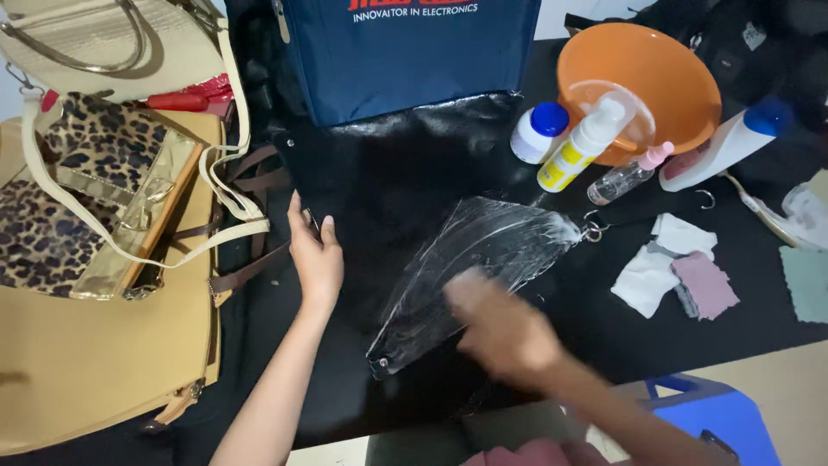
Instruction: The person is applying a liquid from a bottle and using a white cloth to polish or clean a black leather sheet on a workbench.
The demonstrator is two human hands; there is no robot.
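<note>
A glossy black bag (388, 173) lies flat on a dark table. My left hand (316, 250) rests on its left edge, fingers together, pressing it down. Blurred with motion, my right hand (500, 328) is flat on the bag's lower right, over a white foamy smear (492, 246) that spreads toward a metal ring (592, 231). Whether that hand holds a cloth I cannot tell.
An orange bowl (673, 65), a white jar with blue lid (538, 131), a foam pump bottle (580, 147), a small spray bottle (628, 174) and a white bottle (724, 147) stand at the back right. Cloth scraps (681, 272) lie right. Handbags (95, 190) crowd the left; a blue bag (405, 52) behind.
</note>
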